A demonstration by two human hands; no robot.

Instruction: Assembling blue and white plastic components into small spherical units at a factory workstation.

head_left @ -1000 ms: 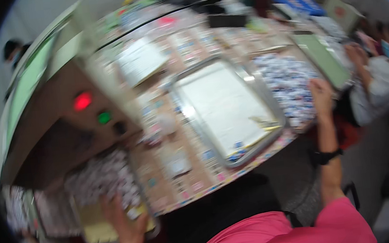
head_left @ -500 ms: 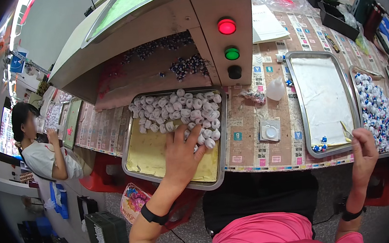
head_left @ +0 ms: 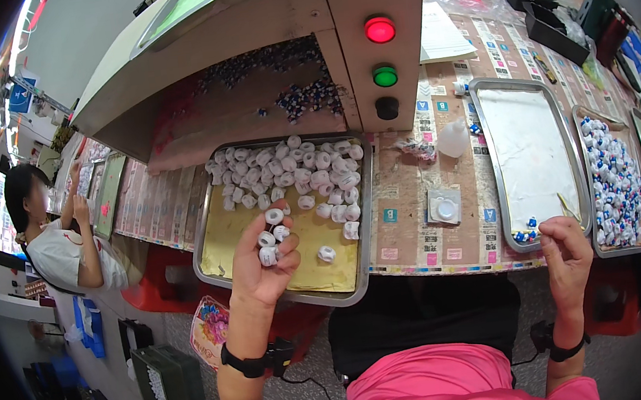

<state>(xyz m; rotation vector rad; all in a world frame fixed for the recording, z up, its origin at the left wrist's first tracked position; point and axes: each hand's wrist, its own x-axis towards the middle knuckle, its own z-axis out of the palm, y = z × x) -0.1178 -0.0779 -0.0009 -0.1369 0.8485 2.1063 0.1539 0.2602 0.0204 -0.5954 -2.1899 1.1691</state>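
Observation:
Several small white rounded pieces with dark holes (head_left: 274, 216) rest in my left hand (head_left: 259, 268), palm up with the fingers curled round them. It hovers over the near part of a metal tray (head_left: 364, 219) with a yellow lining. More white pieces (head_left: 285, 164) are heaped along that tray's far side; one lies alone by the near edge. My right hand (head_left: 568, 251) is closed, thumb and fingertips together, at the near edge of the white-lined tray (head_left: 532, 152). Whatever is between them I cannot make out. Thin tweezers-like metal (head_left: 569, 207) and small blue-and-white pieces (head_left: 528, 235) lie beside it.
A metal machine housing (head_left: 381, 70) with red and green lights stands behind the left tray. A white bottle (head_left: 453, 139) and a small square holder (head_left: 444, 207) stand between the trays. Far right is a tray of blue-and-white pieces (head_left: 612, 174). A co-worker (head_left: 56, 238) sits at the left.
My left hand has come back from the heap toward me and turned up, now holding several white pieces. My right hand has shifted left, away from the thin metal tool. The view moved slightly.

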